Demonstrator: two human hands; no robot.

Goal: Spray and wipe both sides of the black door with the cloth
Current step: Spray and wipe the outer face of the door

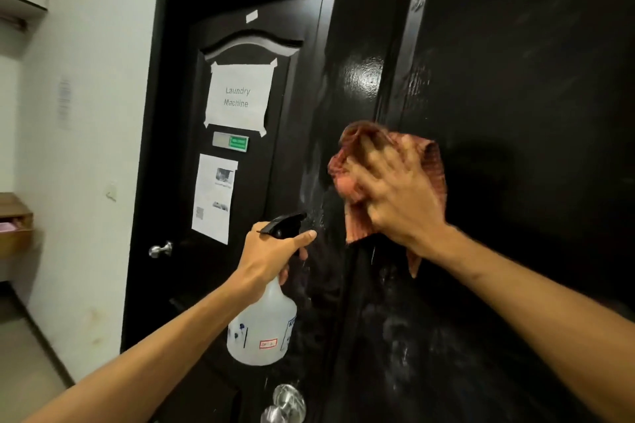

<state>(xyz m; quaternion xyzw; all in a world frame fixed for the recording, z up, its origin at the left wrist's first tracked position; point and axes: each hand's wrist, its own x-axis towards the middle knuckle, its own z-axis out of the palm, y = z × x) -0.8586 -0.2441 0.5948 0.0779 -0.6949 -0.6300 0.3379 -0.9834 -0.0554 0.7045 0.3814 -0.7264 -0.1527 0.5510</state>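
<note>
Left hand grips translucent white plastic spray bottle by its black trigger head, beside right hand, fingers spread, pressing crumpled red checked cloth against wet glossy black door.

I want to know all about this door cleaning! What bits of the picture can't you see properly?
Head view only:
- The cloth and right hand: smeared by motion, so the fingers are unclear.
- The spray bottle labels: too small to read.
- The lower notice on the laundry door: print too small.
- The near door knob: cut off by the bottom edge.
- The black door: its other side is hidden.
</note>
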